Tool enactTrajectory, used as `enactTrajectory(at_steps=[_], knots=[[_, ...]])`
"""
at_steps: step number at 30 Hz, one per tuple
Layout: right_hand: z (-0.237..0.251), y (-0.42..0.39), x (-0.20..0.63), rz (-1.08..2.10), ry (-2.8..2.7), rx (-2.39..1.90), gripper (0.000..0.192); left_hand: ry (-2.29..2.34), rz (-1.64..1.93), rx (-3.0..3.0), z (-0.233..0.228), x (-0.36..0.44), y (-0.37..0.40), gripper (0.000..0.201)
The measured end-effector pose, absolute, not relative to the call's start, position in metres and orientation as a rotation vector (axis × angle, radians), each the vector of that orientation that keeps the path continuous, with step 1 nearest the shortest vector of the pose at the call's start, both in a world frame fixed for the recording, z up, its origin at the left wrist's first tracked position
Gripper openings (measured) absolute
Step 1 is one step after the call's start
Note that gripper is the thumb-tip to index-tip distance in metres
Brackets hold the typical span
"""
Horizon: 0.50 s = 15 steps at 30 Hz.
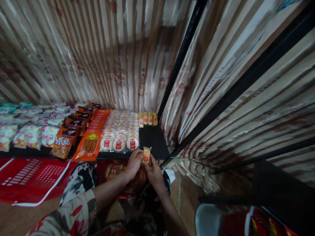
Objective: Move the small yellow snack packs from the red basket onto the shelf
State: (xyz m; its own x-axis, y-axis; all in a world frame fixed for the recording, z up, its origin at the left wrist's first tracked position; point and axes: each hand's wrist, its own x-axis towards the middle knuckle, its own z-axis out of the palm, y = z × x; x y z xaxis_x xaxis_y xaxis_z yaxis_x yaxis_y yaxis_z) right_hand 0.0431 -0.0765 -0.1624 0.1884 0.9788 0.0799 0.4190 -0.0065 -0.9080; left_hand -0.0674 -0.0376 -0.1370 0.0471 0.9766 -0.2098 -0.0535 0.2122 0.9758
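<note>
Yellow-wrapped packet (pixel 146 156) held roughly upright at front edge of black shelf (pixel 153 138); gripped by fingertips of left hand (pixel 134 165) and right hand (pixel 155 174), both clamped on it from either side. Short row of similar yellow packets (pixel 149 119) set at back of shelf, near black post (pixel 178 65). Clear-wrapped round packs (pixel 133 143) lined up to left, orange bag (pixel 85 152) laid beside them. Red basket (pixel 27 178) seen below, at far left.

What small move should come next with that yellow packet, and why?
Perhaps set the yellow packet in front of the similar packets: the left hand and right hand hold it at the edge of the black shelf, whose surface shows between.
</note>
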Motion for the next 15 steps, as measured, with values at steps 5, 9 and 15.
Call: enactTrajectory(at_steps=[5,9,15], knots=[[-0.161,-0.066,0.048,0.581,-1.371,-1.680,0.049,1.211,1.081,1.062,-0.131,-0.054,-0.024,0.014],[-0.160,-0.055,0.047,0.477,-1.331,-1.732,0.048,1.252,1.082,1.078,-0.130,-0.046,-0.015,0.013],[-0.163,-0.036,0.048,0.512,-1.275,-1.713,0.048,1.339,1.087,1.133,-0.130,-0.037,0.001,0.014]])
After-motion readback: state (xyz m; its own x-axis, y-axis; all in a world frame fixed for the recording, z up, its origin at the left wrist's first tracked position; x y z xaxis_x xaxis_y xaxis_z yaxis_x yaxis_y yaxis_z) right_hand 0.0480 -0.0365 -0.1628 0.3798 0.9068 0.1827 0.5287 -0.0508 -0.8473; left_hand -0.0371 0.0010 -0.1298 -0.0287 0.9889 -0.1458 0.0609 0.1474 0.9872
